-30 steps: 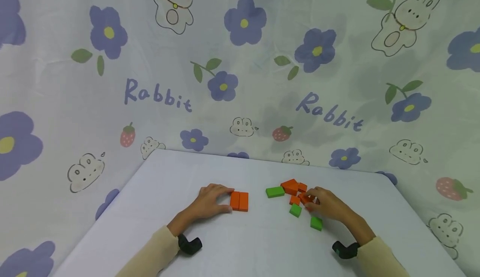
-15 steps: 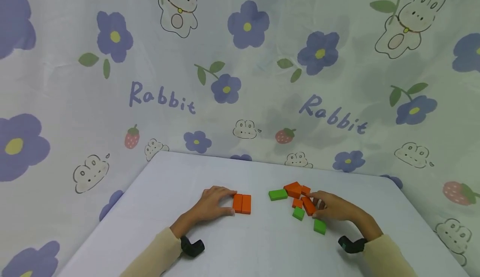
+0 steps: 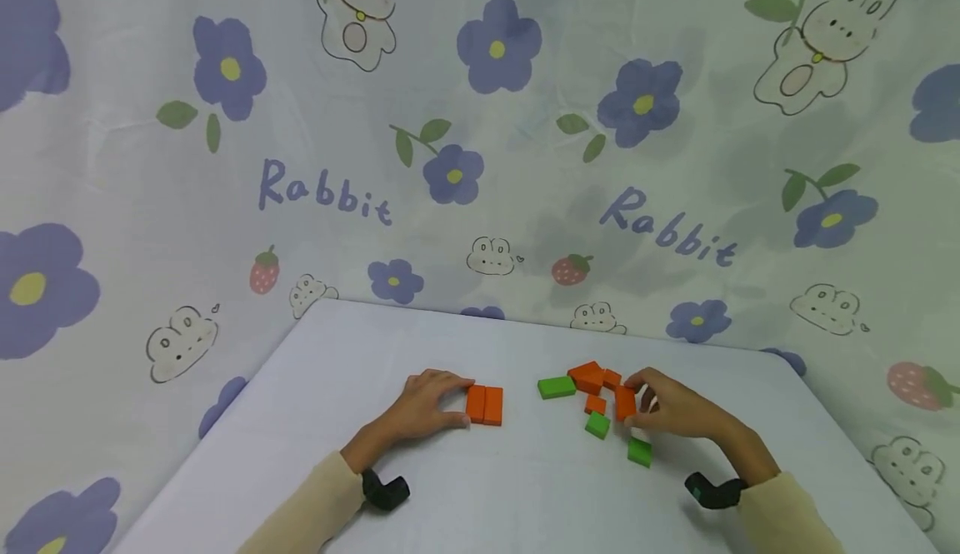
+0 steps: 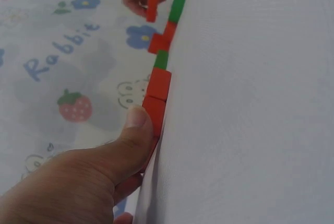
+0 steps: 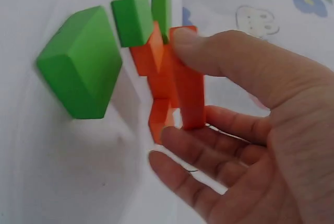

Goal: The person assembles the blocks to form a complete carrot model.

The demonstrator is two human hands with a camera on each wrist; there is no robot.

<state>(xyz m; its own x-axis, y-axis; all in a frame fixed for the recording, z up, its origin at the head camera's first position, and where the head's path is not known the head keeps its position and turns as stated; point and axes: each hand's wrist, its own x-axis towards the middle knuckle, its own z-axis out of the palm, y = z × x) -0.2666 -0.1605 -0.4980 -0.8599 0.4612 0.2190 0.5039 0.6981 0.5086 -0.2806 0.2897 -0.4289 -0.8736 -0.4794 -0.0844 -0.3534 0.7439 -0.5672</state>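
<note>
Two orange blocks (image 3: 484, 405) lie side by side on the white table (image 3: 375, 337). The left hand (image 3: 424, 408) has thumb and a finger at their left corners; in the left wrist view its thumb (image 4: 136, 122) touches an orange block (image 4: 157, 112). The right hand (image 3: 671, 405) pinches an orange block (image 3: 625, 403) between thumb and fingers, at the right of the scattered blocks. From the right wrist view, the thumb presses the upper end of this block (image 5: 191, 83) and fingers are at its lower end; the left wrist view has it raised off the table.
Around the right hand lie a long green block (image 3: 557, 387), an orange angled piece (image 3: 587, 376), small orange blocks (image 3: 596, 405) and smaller green blocks (image 3: 597, 425), (image 3: 640, 452). A patterned cloth (image 3: 525, 162) hangs behind the table.
The right hand has pulled the orange block slightly right, away from the other pieces, and turned it more upright in view. The left hand stays at the two orange blocks.
</note>
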